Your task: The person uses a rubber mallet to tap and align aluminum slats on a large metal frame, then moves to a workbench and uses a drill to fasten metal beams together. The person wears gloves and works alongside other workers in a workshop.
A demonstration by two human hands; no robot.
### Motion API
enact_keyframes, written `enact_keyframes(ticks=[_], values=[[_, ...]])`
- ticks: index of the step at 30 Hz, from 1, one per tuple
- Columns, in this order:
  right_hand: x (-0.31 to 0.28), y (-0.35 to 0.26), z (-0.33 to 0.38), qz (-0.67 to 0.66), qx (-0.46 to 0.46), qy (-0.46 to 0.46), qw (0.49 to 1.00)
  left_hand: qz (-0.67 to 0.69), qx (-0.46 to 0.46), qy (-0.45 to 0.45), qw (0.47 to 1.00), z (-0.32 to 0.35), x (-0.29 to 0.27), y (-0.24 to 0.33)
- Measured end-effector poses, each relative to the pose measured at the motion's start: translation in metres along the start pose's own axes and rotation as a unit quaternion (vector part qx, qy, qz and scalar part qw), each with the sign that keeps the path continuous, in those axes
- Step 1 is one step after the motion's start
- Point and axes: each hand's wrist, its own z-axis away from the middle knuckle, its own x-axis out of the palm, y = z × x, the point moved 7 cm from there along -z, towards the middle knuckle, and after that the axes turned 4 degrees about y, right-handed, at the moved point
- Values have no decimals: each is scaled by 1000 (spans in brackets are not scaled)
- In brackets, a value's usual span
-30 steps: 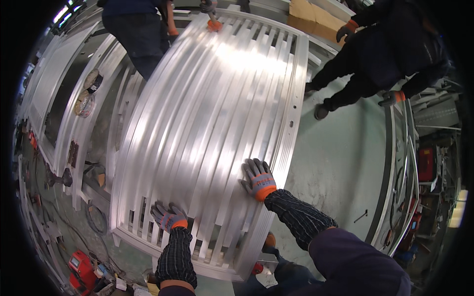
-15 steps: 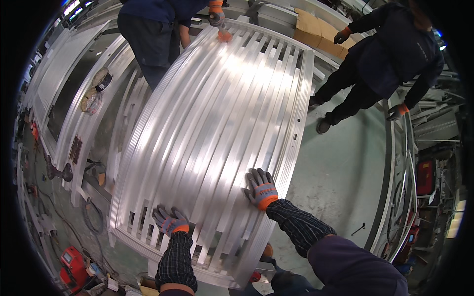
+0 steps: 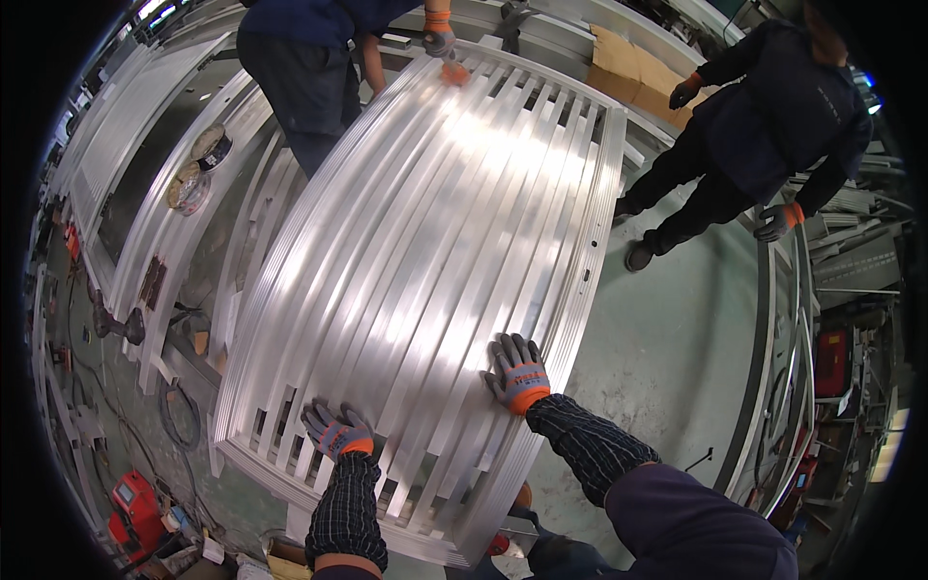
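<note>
A large silvery metal slatted panel (image 3: 425, 242), framed like a door or gate, lies before me. My left hand (image 3: 338, 430), in a grey and orange work glove, rests flat with fingers spread on the slats near the panel's near left corner. Gloved alike, my right hand (image 3: 517, 372) lies palm down on the slats beside the right frame rail. Neither hand grips anything. At the far end, a co-worker's gloved hand (image 3: 440, 39) is above the panel with an orange, blurred thing (image 3: 454, 74) beneath it; its kind is unclear.
One co-worker (image 3: 300, 77) bends at the far left; another person (image 3: 764, 126) stands at the right. Tape rolls (image 3: 211, 147) sit on metal profiles at left, with a power drill (image 3: 116, 319) nearer. A red machine (image 3: 137, 512) stands on the floor lower left. Cardboard (image 3: 628, 72) lies behind the panel.
The view has shifted slightly, so most things sit a little differently in the picture. Both my hands keep their places on the panel. The standing person's arms have moved slightly.
</note>
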Motion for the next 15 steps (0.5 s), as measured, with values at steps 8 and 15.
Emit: enact_keyframes(ticks=[8,15], values=[[-1,-1,2,-7,-2,19,1000,-1,1,3,1000,1,2,-2],[3,5,1,9,-2,14,1000,12,-2,5,1000,0,4,0]])
